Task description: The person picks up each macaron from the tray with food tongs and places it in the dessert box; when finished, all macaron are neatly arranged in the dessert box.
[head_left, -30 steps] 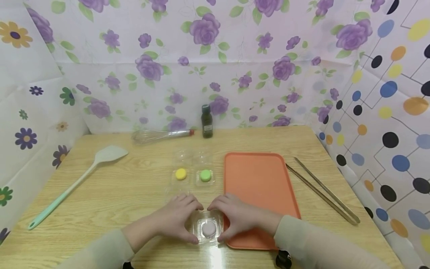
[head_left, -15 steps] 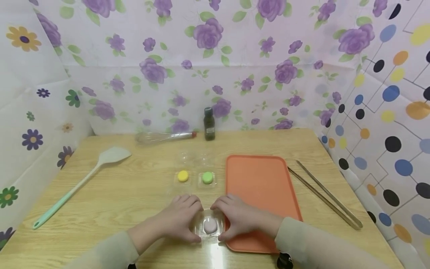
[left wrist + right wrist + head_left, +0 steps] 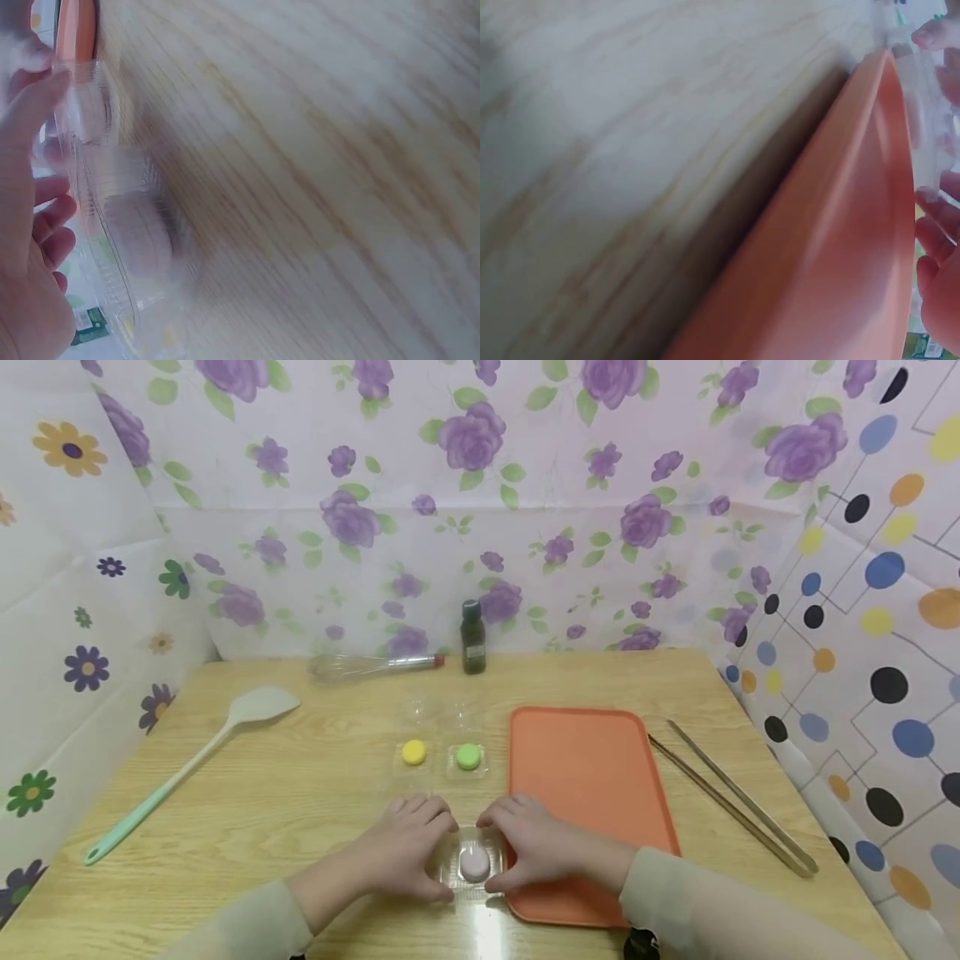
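In the head view, a clear plastic box [image 3: 453, 862] stands near the table's front edge, with a pale purple macaron [image 3: 474, 864] inside. My left hand [image 3: 405, 852] grips its left side, thumb at the near corner and fingertips at the far one. On the opposite side, my right hand [image 3: 536, 847] holds the box the same way, its wrist over the orange tray [image 3: 585, 752]. The left wrist view shows the box's ribbed wall [image 3: 86, 180] close to my fingers. Farther back, a yellow macaron [image 3: 414, 752] and a green macaron [image 3: 468, 756] sit in clear plastic boxes.
A whisk [image 3: 375, 665] and a dark bottle [image 3: 473, 639] are at the back by the flowered cloth. On the left lies a pale spatula [image 3: 198, 756] with a green handle. Metal tongs [image 3: 738, 802] rest right of the tray.
The head view has shifted slightly, so the whole scene sits a little farther right. Both hands stay on the box, with no clear movement relative to the table.
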### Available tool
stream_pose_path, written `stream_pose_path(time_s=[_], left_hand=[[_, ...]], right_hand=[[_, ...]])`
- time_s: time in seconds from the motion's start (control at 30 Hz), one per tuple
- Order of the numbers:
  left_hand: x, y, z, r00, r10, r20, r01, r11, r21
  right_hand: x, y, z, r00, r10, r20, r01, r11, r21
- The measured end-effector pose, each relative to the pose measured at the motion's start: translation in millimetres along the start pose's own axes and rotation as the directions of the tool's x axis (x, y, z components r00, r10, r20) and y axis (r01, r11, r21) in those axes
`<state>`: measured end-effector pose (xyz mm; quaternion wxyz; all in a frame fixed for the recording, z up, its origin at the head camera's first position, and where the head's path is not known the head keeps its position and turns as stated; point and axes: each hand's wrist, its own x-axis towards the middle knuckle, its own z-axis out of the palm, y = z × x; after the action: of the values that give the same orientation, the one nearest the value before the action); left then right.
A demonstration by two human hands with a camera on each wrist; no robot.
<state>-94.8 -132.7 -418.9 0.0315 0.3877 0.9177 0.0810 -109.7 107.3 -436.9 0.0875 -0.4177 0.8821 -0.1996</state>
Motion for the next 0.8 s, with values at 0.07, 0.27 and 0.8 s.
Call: stream_pose_path(time_s=[0.07,0.27,0.8], left_hand=[[-0.4,-0.4,0.0,1.0,0.003,-0.002,-0.003,1.0,-0.004],[-1.7,-0.6,-0.1,1.0,0.009,-0.016,-0.009,1.0,0.007],[-4.3,-0.4,-7.0,0.997,-0.037,-0.063,0.032,0.996,-0.078]], right_hand=[[0.1,-2.0,-0.9,1.0,0.003,-0.002,-0.003,1.0,-0.028],[0.6,-7.6,-4.1,1.0,0.012,-0.01,-0.012,0.996,-0.087],[1.8,-1.3,-7.0,0.997,0.068,-0.025,-0.066,0.994,0.083]])
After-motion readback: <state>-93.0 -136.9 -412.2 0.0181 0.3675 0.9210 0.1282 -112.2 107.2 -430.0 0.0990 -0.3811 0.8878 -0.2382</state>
